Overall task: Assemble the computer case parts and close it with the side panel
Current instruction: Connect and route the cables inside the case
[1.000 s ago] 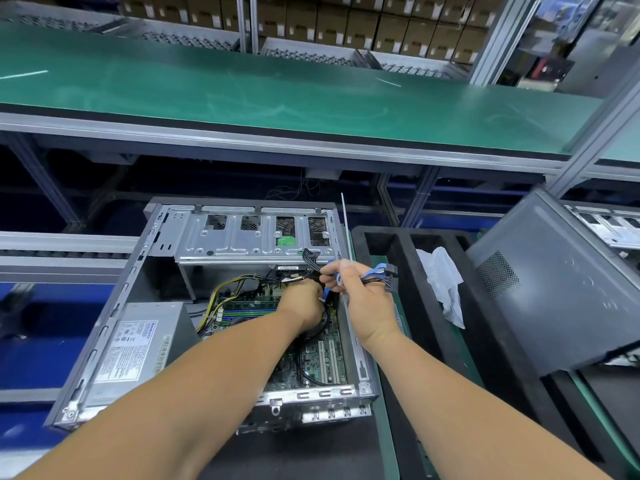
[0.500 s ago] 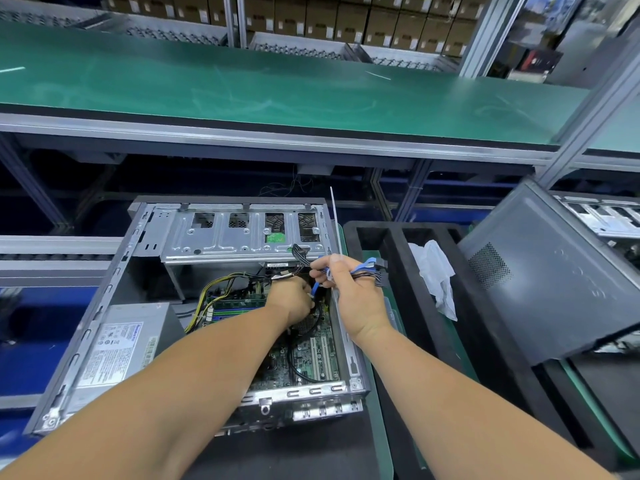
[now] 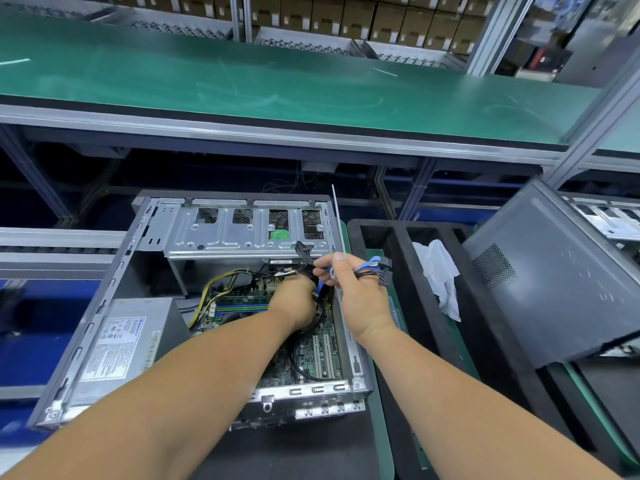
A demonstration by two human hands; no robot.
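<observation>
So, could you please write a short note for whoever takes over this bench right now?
Right hand grips the bundle of blue and black cables over the right wall of the open grey metal computer case.
Left hand is down inside by the green motherboard; its fingers are hidden.
Done: grey power supply sits in the case.
Left: route the cables, then fit the dark grey side panel, leaning at right.

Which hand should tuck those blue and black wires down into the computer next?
Probably the right hand: it already grips the cable bundle over the open computer case. The left hand is low over the motherboard, fingers hidden, so it looks busy there.
</observation>
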